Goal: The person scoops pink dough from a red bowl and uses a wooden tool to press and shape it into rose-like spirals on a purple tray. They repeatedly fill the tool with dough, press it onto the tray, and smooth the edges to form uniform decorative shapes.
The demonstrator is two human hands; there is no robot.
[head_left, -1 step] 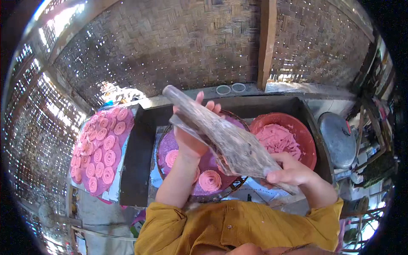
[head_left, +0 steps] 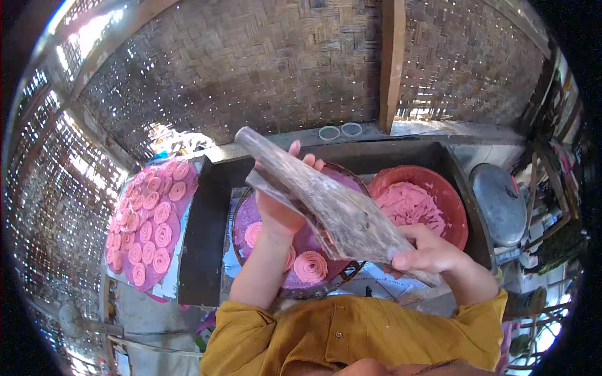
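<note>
Under the wood [head_left: 342, 210] sit tray [head_left: 247, 210] left, basin [head_left: 458, 216] right.

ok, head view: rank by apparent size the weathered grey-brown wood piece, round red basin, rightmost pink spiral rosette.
1. Wood piece, likely enlarged by nearness to the camera
2. Red basin, partly hidden
3. Pink rosette, clearly smallest
</note>
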